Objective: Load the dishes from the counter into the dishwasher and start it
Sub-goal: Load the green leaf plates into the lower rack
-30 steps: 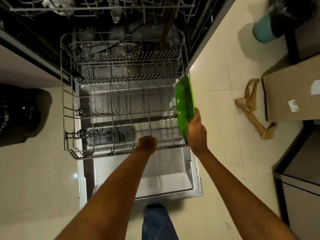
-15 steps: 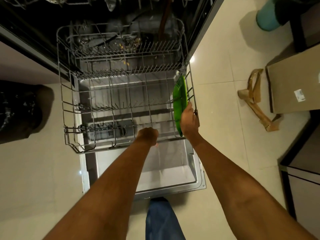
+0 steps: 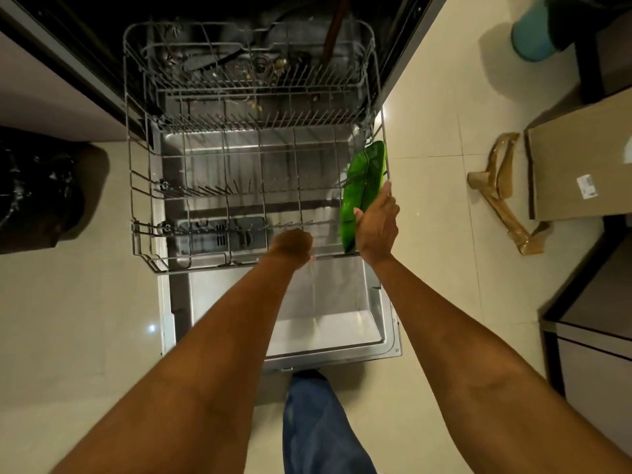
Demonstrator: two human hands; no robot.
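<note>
Since a second ago, green plate (image 3: 363, 189) dropped on edge into lower rack (image 3: 136, 172) at right wall. Right hand (image 3: 376, 224) pinches its near rim; long axis 12–6, plate at 11 o'clock of fingers. Left hand (image 3: 292, 246) curled on rack's front rail.

No words or numbers can be read anywhere. A small white sticker (image 3: 587, 186) sits on the brown cardboard box (image 3: 578, 172) at the right, near the box's bottom right corner. It has dark marks on it, but they are too tiny and blurry to make out.
</note>
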